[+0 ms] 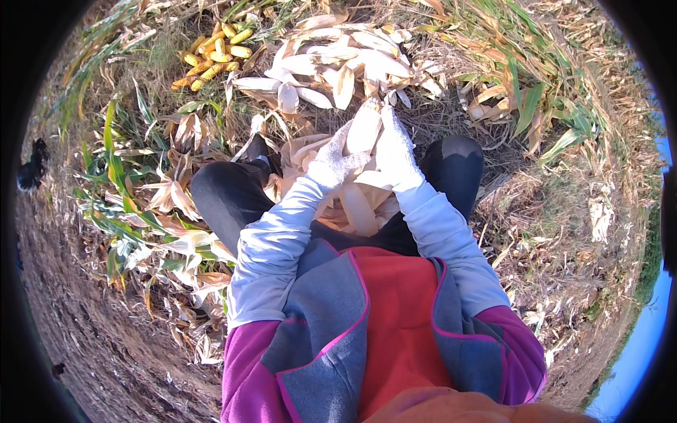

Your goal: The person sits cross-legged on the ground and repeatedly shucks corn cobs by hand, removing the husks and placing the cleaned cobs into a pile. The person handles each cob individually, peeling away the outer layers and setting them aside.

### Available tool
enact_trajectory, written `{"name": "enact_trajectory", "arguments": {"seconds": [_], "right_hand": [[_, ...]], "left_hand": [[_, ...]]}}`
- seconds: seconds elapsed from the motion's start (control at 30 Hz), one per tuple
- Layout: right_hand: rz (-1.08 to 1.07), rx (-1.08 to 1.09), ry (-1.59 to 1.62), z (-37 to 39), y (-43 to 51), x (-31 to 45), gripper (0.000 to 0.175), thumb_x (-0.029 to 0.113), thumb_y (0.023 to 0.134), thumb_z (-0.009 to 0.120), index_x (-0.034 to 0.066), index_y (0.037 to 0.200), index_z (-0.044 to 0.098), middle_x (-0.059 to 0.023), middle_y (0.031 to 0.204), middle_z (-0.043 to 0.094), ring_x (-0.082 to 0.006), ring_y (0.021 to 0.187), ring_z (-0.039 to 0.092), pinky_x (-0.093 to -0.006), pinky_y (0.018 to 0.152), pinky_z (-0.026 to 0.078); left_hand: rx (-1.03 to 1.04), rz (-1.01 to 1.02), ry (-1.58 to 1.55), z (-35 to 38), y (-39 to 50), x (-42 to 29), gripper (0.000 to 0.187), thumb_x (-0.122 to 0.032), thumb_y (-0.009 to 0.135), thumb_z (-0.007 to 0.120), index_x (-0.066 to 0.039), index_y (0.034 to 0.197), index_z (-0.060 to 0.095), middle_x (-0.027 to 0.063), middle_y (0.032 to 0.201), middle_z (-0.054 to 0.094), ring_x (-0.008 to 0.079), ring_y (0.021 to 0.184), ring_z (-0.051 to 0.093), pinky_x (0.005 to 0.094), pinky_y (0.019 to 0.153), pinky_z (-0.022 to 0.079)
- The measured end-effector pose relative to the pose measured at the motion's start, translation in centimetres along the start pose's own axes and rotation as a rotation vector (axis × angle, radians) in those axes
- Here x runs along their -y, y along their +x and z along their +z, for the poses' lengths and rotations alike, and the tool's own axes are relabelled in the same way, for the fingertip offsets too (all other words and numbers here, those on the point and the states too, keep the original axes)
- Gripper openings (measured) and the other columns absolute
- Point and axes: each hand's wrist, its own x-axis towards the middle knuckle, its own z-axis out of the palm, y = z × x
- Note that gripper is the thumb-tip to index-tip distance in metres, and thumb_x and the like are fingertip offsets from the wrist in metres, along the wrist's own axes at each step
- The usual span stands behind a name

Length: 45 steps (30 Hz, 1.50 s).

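An ear of corn in pale dry husk (pixel 364 128) is held in front of me, its tip pointing away from my body. My left hand (pixel 335 158), in a whitish knit glove, grips its left side with the thumb across the lower part. Along its right side lies my right hand (pixel 395 145), gloved likewise, with fingertips near the far end of the ear. Loose husk leaves (pixel 357 209) are heaped in my lap beneath both hands. How far the husk is parted is too bright to tell.
Beyond my hands lies a pile of ears in pale husks (pixel 349 61). Several bare yellow cobs (pixel 214 55) are heaped at the far left. Cut corn stalks (pixel 529 79) lie far right, and green-leaved stalks (pixel 119 180) at left. My bent knees (pixel 225 198) flank the lap.
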Motion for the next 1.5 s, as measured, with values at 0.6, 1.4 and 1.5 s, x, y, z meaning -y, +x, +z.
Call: {"name": "enact_trajectory", "arguments": {"seconds": [0.6, 1.4, 1.5], "right_hand": [[-0.066, -0.057, -0.322, -3.9, -0.6, -0.2, 0.028, 0.026, 0.099, 0.061, 0.0004, 0.110, 0.066, -0.0021, 0.082, 0.063, -0.0103, 0.066, 0.056, -0.0237, 0.058, 0.047], [-0.014, 0.337, -0.711, -2.6, -1.4, -2.5, 0.079, 0.029, 0.095, 0.067, 0.0010, 0.155, 0.025, -0.0116, 0.152, 0.039, -0.0204, 0.136, 0.041, -0.0323, 0.112, 0.035], [-0.002, 0.285, -1.057, -2.8, -1.3, -4.4, 0.082, 0.025, 0.085, 0.077, 0.0018, 0.151, 0.034, -0.0115, 0.144, 0.048, -0.0202, 0.132, 0.046, -0.0325, 0.109, 0.039]], "left_hand": [[-0.340, 0.111, -0.974, -4.7, 2.3, 3.9, 0.045, -0.017, 0.098, 0.061, -0.004, 0.139, 0.049, 0.0066, 0.126, 0.059, 0.0198, 0.114, 0.056, 0.0359, 0.100, 0.047], [0.017, -0.003, -1.037, -2.3, -0.2, 0.5, 0.053, -0.036, 0.097, 0.064, -0.003, 0.137, 0.051, 0.0089, 0.124, 0.061, 0.0178, 0.114, 0.057, 0.0335, 0.099, 0.048], [-0.130, -0.028, -0.734, -2.3, -0.7, -0.4, 0.050, -0.032, 0.099, 0.062, 0.000, 0.136, 0.051, 0.0099, 0.122, 0.063, 0.0177, 0.114, 0.058, 0.0330, 0.101, 0.046]]}}
